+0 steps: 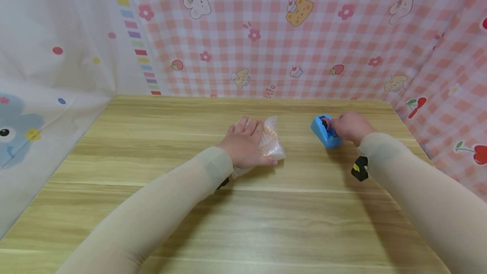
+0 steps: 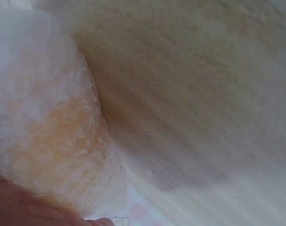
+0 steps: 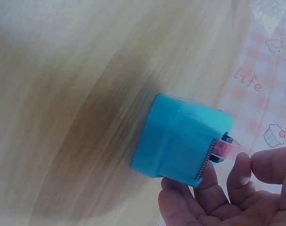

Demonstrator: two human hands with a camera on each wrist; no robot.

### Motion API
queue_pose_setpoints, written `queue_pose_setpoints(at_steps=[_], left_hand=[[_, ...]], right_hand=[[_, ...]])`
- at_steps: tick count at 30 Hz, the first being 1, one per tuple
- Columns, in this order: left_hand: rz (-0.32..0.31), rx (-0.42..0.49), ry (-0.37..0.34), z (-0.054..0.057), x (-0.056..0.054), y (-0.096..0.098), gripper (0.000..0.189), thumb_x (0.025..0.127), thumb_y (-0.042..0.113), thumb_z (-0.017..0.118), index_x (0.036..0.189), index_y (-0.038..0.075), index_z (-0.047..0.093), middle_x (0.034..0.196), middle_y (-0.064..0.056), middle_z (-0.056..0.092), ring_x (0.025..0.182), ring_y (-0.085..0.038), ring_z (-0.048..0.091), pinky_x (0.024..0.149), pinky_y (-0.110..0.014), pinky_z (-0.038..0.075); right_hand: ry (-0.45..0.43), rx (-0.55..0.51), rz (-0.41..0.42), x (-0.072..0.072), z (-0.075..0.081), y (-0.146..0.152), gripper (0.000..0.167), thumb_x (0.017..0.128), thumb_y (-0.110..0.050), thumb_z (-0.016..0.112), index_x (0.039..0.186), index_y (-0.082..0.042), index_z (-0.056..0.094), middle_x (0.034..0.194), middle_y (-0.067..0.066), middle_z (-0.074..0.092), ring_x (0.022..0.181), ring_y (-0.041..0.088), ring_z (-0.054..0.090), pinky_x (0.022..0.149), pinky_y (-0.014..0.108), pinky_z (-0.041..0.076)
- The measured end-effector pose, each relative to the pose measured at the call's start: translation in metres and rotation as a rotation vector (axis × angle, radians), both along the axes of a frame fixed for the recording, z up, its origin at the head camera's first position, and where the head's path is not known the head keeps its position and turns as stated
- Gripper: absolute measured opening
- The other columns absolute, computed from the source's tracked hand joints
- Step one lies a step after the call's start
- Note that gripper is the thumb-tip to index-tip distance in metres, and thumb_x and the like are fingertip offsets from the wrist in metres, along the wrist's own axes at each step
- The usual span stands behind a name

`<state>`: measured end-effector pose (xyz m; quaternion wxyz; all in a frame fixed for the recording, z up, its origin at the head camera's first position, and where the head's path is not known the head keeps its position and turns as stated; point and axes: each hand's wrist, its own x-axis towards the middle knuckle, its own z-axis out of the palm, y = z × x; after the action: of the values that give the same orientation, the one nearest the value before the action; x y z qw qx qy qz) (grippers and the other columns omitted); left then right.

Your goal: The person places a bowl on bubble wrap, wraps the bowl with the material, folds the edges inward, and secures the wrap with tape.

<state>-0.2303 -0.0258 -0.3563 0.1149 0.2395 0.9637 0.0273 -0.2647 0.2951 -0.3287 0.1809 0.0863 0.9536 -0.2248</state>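
A bubble-wrap packet (image 1: 271,141) lies on the table with something yellowish showing through it. My left hand (image 1: 245,145) rests on top, fingers spread and pointing away. From the left wrist, the bubble wrap (image 2: 53,127) fills the left side, with the edge of the hand (image 2: 25,207) below it. To the right stands a blue tape dispenser (image 1: 328,134) holding a small pinkish tape roll (image 3: 225,149). My right hand (image 1: 351,127) is at its right side, thumb and forefinger pinching at the tape by the roll. Its other fingers (image 3: 173,207) curl against the dispenser's side.
The wood-grain table (image 1: 258,231) carries both things near its middle and right. A pink checked curtain (image 1: 228,45) hangs at the back and right side, a pale one (image 1: 76,33) at the left. Each wrist wears a small dark camera mount (image 1: 359,169).
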Motion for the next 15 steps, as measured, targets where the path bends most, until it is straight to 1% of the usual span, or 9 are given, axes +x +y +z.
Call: queue_pose_setpoints(at_steps=[2,4,6,7,9,10,13,15], left_hand=[[0.002,-0.005,-0.003,-0.0005,-0.0006,0.0002,0.127,0.086,0.089,0.051,0.170,0.010,-0.001,0.179,-0.010,0.006,0.165,-0.036,-0.004,0.132,-0.062,0.011],[0.007,-0.009,-0.011,-0.0008,-0.0011,0.0007,0.126,0.087,0.089,0.051,0.170,0.011,-0.002,0.179,-0.010,0.005,0.165,-0.036,-0.005,0.132,-0.062,0.010],[0.013,-0.014,-0.017,-0.0013,-0.0016,0.0010,0.126,0.087,0.089,0.051,0.170,0.011,-0.003,0.180,-0.009,0.004,0.165,-0.036,-0.006,0.132,-0.062,0.009],[0.014,-0.017,-0.020,-0.0016,-0.0019,0.0013,0.126,0.087,0.089,0.051,0.170,0.011,-0.003,0.180,-0.009,0.003,0.165,-0.036,-0.006,0.132,-0.062,0.009],[0.015,-0.015,-0.022,-0.0016,-0.0017,0.0013,0.126,0.087,0.089,0.051,0.170,0.011,-0.003,0.180,-0.009,0.004,0.165,-0.036,-0.006,0.132,-0.062,0.009],[0.014,-0.015,-0.018,-0.0016,-0.0016,0.0012,0.126,0.087,0.089,0.051,0.170,0.011,-0.002,0.180,-0.009,0.004,0.165,-0.036,-0.005,0.132,-0.062,0.010],[0.009,-0.008,-0.012,-0.0013,-0.0010,0.0006,0.126,0.087,0.089,0.051,0.171,0.011,-0.002,0.179,-0.009,0.005,0.166,-0.035,-0.004,0.132,-0.061,0.010],[0.006,-0.004,-0.003,-0.0008,0.0000,0.0003,0.126,0.087,0.089,0.050,0.171,0.011,-0.001,0.179,-0.009,0.006,0.166,-0.035,-0.003,0.132,-0.061,0.011]], right_hand=[[-0.003,-0.015,-0.013,0.0003,0.0005,-0.0007,0.055,0.112,-0.037,0.033,0.134,0.008,0.056,0.127,0.027,0.051,0.113,0.041,0.049,0.099,0.055,0.050],[0.003,-0.034,-0.022,0.0005,0.0008,-0.0015,0.050,0.112,-0.037,0.035,0.121,0.005,0.060,0.118,0.024,0.053,0.111,0.040,0.050,0.097,0.053,0.050],[0.012,-0.053,-0.031,0.0008,0.0009,-0.0020,0.047,0.112,-0.037,0.036,0.102,0.002,0.061,0.105,0.019,0.054,0.104,0.037,0.051,0.089,0.047,0.047],[0.018,-0.061,-0.034,0.0010,0.0007,-0.0020,0.046,0.111,-0.035,0.036,0.096,0.000,0.061,0.099,0.016,0.053,0.101,0.035,0.052,0.086,0.044,0.046],[0.027,-0.086,-0.048,0.0014,0.0002,-0.0021,0.044,0.110,-0.033,0.038,0.092,-0.001,0.062,0.093,0.012,0.053,0.097,0.032,0.052,0.083,0.040,0.045],[0.030,-0.099,-0.055,0.0017,-0.0002,-0.0019,0.043,0.109,-0.032,0.039,0.093,0.000,0.063,0.094,0.012,0.053,0.097,0.031,0.053,0.083,0.039,0.045],[0.034,-0.145,-0.080,0.0024,-0.0018,-0.0016,0.041,0.107,-0.028,0.040,0.100,0.003,0.066,0.103,0.015,0.054,0.099,0.031,0.053,0.084,0.037,0.048],[0.028,-0.172,-0.095,0.0028,-0.0025,-0.0015,0.041,0.107,-0.028,0.040,0.103,0.004,0.064,0.110,0.018,0.053,0.103,0.033,0.052,0.089,0.040,0.050]])
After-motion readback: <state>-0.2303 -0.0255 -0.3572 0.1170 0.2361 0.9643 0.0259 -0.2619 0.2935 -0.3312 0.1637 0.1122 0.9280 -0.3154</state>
